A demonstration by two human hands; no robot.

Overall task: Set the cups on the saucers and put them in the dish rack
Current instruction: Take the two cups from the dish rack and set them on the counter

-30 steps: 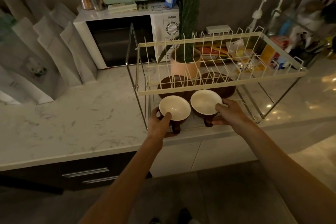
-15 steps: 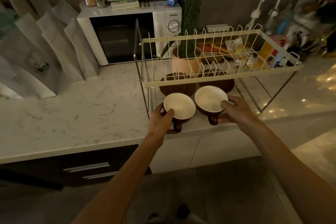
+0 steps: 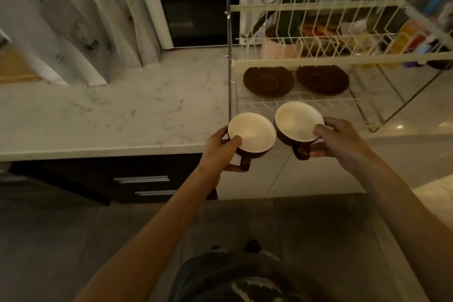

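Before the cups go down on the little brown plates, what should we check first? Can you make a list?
1. Left hand grips the left cup, thumb over the rim: ok.
2. Right hand grips the right cup, thumb on the rim: ok.
3. Both cups upright and nothing inside: ok.
4. Left saucer and right saucer lie bare on the dish rack's lower shelf: ok.
5. Room to pass under the upper shelf, which hangs over the saucers' far edges: cannot tell.
6. Cups lined up over the saucers: not ok, they are held nearer the person, at the counter's front edge.
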